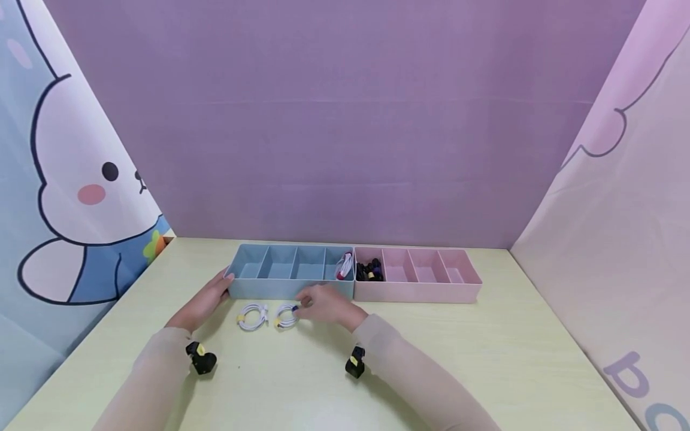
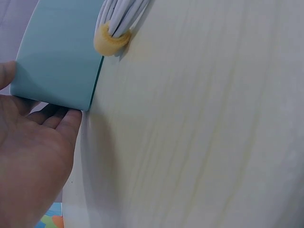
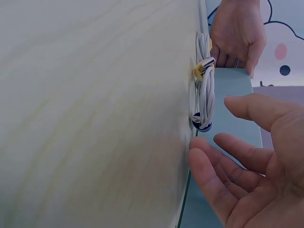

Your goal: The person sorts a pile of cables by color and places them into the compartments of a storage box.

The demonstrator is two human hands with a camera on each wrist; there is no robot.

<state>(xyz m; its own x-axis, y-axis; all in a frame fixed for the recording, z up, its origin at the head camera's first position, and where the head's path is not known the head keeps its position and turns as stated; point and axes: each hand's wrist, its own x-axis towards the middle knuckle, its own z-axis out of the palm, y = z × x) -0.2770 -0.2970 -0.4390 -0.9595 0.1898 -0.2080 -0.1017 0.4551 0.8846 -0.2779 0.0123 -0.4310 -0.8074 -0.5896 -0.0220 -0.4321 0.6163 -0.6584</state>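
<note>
We are working at a pale wooden table (image 1: 431, 365). Along its back a blue four-compartment organizer (image 1: 275, 290) and a pink four-compartment organizer (image 1: 417, 293) are standing end to end; the blue one's rightmost slot is holding a white cable bundle (image 1: 345, 266).

Our left hand (image 1: 207, 296) is resting against the blue organizer's left end, fingers loosely bent, thumb at the rim, not wrapping round it. Our right hand (image 1: 326, 302) is hovering with thumb and fingers spread and gently curved, holding nothing.

In front of the blue organizer two white cable coils are lying side by side: a left coil (image 1: 263, 314) and, just beside our right fingertips, a right coil (image 3: 205, 97). The right coil is wearing a yellow tie (image 3: 197, 72) and a dark blue band (image 3: 202, 122); whether our fingertips are touching it, we cannot tell.

We seem to be preparing a pickup. Doing it well is likely calling for a pinch across all the strands, since a single loop could be pulling loose, and for light left-hand pressure, so the organizer is not sliding.
</note>
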